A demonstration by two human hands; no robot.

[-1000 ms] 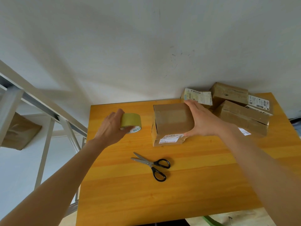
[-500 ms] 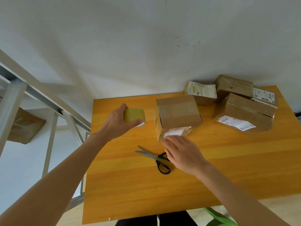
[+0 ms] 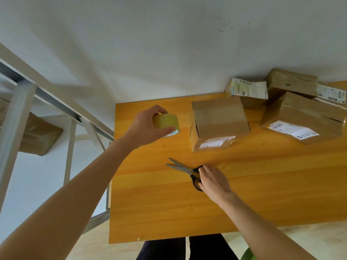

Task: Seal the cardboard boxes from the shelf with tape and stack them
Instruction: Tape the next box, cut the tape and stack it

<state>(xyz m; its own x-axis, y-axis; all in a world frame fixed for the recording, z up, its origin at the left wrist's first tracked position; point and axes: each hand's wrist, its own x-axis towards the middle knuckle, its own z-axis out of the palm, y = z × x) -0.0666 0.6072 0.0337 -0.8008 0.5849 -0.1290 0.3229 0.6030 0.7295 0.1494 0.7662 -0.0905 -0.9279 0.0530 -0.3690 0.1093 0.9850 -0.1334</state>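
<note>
Yellow wooden table (image 3: 169,212) against a plain white wall (image 3: 169,44); clock read with 12 at the wall. Metal shelf frame (image 3: 18,102) off the table's 9 o'clock side, one carton (image 3: 39,134) on it.

- Box (image 3: 219,119) stood at about 1 o'clock, flaps down, no hand on it. A paler band crossed its top; could not tell if that was tape. Near bottom edge crumpled.
- Three more boxes (image 3: 304,117) bunched at 2 o'clock, touching one another.
- Left hand (image 3: 144,126) gripped the tape roll (image 3: 166,122) at 11 o'clock, above the table and just beside the box, fingers round the rim. No free tape end visible.
- Right hand (image 3: 214,181) near the centre, fingers curled onto the black handles of the scissors (image 3: 185,170), which lay flat with blades parted, tips toward 10 o'clock.

Risks, as judged:
- With both hands occupied, nothing would steady the box; pulling tape across could drag it toward 9 o'clock.
- The parted blades pointed at the left forearm; a hasty lift could nick it.
- A strip peeled one-handed could fold onto itself.
- Tape laid over the crumpled edge might wrinkle and lift.
</note>
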